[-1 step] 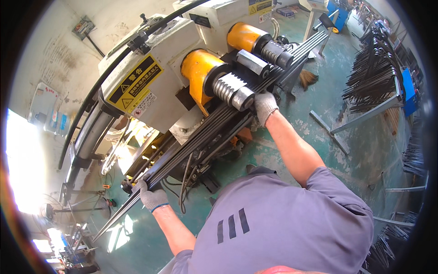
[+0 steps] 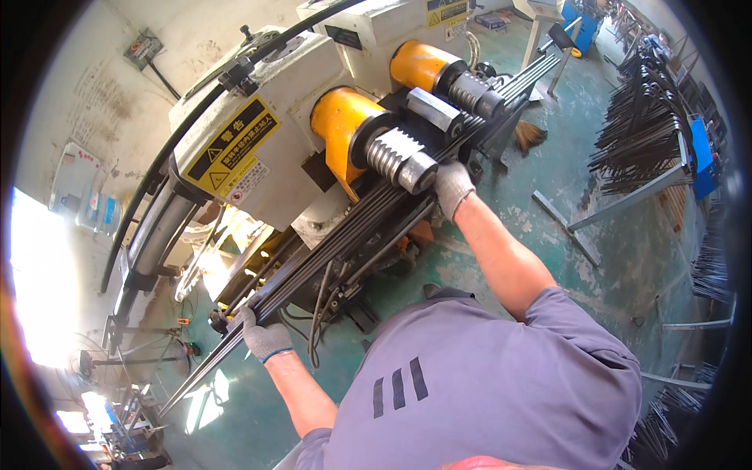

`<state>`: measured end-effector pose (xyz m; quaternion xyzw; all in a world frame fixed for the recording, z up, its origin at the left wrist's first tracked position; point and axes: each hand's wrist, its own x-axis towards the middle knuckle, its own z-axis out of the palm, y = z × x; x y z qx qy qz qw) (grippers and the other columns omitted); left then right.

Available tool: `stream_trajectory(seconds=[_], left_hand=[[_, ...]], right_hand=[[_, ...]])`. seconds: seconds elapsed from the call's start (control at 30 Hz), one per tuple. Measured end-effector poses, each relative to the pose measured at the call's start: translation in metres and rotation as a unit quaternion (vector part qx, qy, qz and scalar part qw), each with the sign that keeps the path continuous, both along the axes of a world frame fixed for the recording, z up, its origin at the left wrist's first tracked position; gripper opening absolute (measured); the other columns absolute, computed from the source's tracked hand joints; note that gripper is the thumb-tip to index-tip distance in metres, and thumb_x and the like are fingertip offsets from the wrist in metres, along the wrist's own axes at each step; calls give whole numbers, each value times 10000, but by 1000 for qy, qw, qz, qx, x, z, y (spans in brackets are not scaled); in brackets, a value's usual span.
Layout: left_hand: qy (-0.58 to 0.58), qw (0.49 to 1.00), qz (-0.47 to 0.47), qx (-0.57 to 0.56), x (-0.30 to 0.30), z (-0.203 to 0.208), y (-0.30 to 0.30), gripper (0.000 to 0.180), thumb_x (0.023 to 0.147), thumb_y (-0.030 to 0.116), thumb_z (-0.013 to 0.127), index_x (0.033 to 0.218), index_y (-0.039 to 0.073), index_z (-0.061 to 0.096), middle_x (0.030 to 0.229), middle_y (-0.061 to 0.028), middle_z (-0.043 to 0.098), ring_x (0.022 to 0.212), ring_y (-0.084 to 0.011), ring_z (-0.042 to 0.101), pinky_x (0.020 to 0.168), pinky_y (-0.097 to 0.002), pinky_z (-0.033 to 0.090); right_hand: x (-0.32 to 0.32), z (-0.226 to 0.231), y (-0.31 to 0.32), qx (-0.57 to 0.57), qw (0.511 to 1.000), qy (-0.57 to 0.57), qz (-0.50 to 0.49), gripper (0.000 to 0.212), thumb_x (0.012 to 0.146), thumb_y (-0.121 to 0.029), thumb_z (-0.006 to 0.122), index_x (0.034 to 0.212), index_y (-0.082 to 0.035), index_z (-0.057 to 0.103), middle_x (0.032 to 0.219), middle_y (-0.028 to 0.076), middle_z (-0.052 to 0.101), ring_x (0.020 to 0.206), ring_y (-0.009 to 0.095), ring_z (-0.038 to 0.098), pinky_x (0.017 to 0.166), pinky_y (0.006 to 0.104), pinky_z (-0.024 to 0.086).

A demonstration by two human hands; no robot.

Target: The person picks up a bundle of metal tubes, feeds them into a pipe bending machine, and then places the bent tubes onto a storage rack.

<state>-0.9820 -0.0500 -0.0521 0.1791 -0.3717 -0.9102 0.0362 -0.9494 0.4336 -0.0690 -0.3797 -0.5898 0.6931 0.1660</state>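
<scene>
A bundle of long, thin metal rods [image 2: 329,237] runs slantwise from the lower left to the upper right, through a machine. My left hand [image 2: 266,338], in a grey knitted glove, is closed round the rods at their lower left stretch. Farther along, my right hand [image 2: 453,190], gloved the same way, is closed on the near side of the bundle; its fingertips are partly hidden. Just left of it is a grooved metal roller [image 2: 395,157] set in a yellow housing [image 2: 345,125]. A second roller [image 2: 475,92] with its own yellow housing [image 2: 423,64] stands farther up the bundle.
The pale machine body [image 2: 258,157] with warning labels rises beyond the rods. Hoses [image 2: 319,313] hang under them. At the right, a rack holds many dark rods [image 2: 638,125], near a metal floor frame [image 2: 568,227]. A broom head [image 2: 529,135] is by the machine's far end.
Both hands have shifted only slightly, the left a little to the right and the right a little nearer. Both stay at the rods.
</scene>
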Motion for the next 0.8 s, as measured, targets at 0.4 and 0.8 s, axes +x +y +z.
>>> stream_trajectory(seconds=[0.4, 0.8], left_hand=[[5, 998, -34, 48, 19, -14, 50, 398, 1113, 262, 479, 1244, -76, 645, 1279, -192, 677, 1222, -325, 628, 1122, -484, 491], [5, 992, -107, 60, 7, -16, 99, 388, 1074, 327, 594, 1269, 0, 669, 1248, -147, 705, 1191, -351, 649, 1121, -539, 480]], right_hand=[[-25, -82, 11, -61, 996, 70, 17, 338, 1072, -279, 427, 1209, -57, 642, 1114, 93, 717, 1048, 226, 663, 907, 352, 488], [4, -27, -5, 0, 997, 30, -73, 681, 1046, -559, 562, 1018, 103, 717, 878, 164, 707, 845, 232, 592, 839, 396, 481]])
